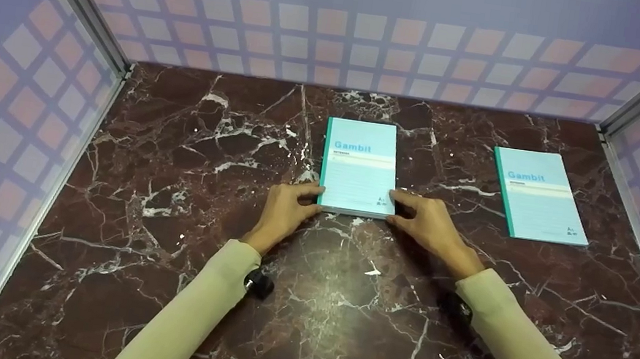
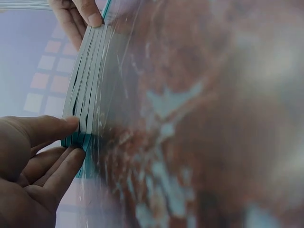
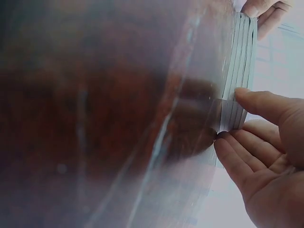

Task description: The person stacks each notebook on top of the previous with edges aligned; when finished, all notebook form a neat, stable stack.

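Observation:
In the head view, a stack of notebooks [image 1: 358, 169] with pale blue "Gambit" covers and green spines lies flat on the table. My left hand [image 1: 286, 207] grips its near left corner, by the spine. At the near right corner my right hand [image 1: 430, 226] grips the stack the same way. The left wrist view shows the page edges [image 2: 88, 78] of several notebooks, with the left thumb [image 2: 52, 128] on them and fingers around the green spine. In the right wrist view, the right thumb [image 3: 259, 102] presses the layered edges while the fingertips touch the side.
To the right, another light blue Gambit notebook [image 1: 543, 199] lies slightly turned; whether others lie under it I cannot tell. The dark red marble tabletop [image 1: 158, 282] is bounded by a back wall [image 1: 368, 50] with pastel squares and by similar panels on both sides.

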`<action>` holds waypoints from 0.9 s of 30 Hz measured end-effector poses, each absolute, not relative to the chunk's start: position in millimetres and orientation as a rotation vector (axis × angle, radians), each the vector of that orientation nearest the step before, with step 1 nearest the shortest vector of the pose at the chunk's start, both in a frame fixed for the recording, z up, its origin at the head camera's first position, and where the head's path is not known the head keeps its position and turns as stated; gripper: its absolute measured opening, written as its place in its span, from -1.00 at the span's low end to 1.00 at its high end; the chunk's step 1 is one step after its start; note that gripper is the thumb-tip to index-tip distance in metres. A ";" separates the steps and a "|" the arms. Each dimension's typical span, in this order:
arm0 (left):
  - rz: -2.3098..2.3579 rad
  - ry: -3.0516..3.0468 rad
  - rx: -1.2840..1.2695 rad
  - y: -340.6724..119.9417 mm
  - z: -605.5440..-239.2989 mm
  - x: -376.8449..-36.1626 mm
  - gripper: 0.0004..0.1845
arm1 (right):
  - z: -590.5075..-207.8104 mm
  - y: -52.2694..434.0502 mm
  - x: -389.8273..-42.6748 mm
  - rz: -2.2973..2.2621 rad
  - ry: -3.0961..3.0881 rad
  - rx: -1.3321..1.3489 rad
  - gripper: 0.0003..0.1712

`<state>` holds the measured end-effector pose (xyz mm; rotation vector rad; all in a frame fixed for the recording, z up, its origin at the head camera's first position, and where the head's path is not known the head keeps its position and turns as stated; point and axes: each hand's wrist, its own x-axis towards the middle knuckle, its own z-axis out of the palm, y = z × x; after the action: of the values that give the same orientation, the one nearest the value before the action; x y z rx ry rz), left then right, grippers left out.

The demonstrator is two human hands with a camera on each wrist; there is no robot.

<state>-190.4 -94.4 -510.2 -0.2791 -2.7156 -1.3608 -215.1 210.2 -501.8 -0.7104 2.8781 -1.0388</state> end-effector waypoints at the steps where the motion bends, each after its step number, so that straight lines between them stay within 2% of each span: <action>1: -1.357 -2.715 -0.281 -94.3 -510.7 -190.0 -0.63 | -502.0 210.3 -214.9 -1.037 2.878 -0.709 -0.37; 27: -1.360 -2.714 -0.269 -94.8 -511.5 -189.7 -0.63 | -502.7 209.7 -214.1 -1.041 2.899 -0.746 -0.42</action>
<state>-189.7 -94.8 -511.5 -0.2688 -2.7141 -1.3605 -214.1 209.7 -502.7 -0.7462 2.8992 -1.0413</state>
